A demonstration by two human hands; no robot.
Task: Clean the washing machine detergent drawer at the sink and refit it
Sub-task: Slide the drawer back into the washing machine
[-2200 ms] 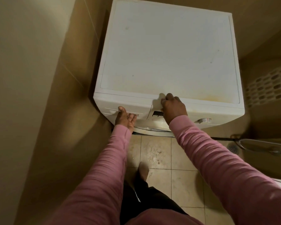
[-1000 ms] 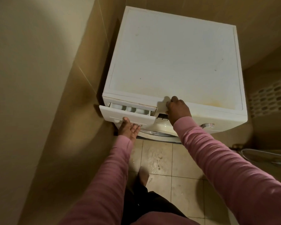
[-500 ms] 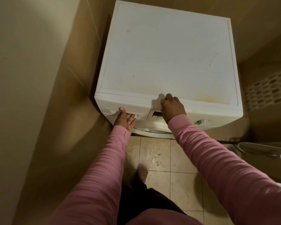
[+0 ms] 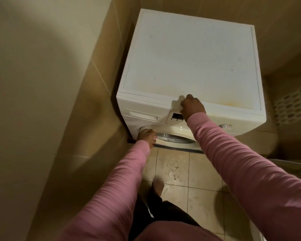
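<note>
Left grip (image 4: 146, 134) just dropped off the now-flush detergent drawer (image 4: 142, 115), curled by the door (image 4: 174, 137) (holding anything? can't tell), right grip (image 4: 192, 106) clamps the washing machine (image 4: 189, 58) edge, so refit looks done.

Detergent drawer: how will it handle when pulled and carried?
Detergent drawer looks like moulded white plastic: probably stiff, light. Flush in the washing machine front, so it likely slides straight out. Smooth face: maybe slippery when wet.

I see the white washing machine's flat top (image 4: 189, 58) as smooth and matt, with a yellowish stain near the front. The white plastic drawer front (image 4: 146, 112) has a faint sheen. The round door ring (image 4: 174, 137) gleams like chrome. The pink ribbed knit sleeves (image 4: 250, 171) look soft, and the beige floor tiles (image 4: 172, 167) look dull and scuffed.
</note>
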